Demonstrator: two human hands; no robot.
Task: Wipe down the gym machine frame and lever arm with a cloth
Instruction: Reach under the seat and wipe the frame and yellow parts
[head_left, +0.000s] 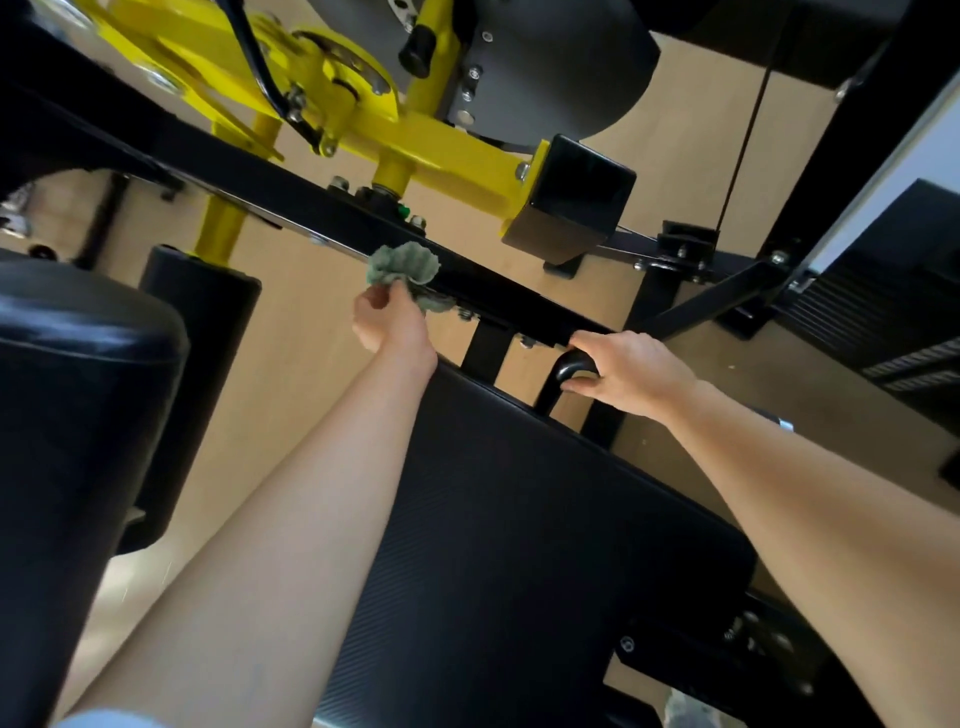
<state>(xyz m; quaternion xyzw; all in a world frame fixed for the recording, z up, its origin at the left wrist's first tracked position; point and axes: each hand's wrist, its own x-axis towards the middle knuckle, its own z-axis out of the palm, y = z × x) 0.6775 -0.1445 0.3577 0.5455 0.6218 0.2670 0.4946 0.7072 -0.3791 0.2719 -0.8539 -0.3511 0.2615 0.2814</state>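
Left hand (390, 321) presses cloth (404, 270) on frame bar (498, 291) edge.

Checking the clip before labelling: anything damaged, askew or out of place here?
Nothing stands out. The left hand holds the green cloth against the black frame bar; the right hand grips the black handle.

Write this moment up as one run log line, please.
step: wiping frame | left hand: holds green cloth against black frame bar | right hand: grips black handle | yellow arm: untouched
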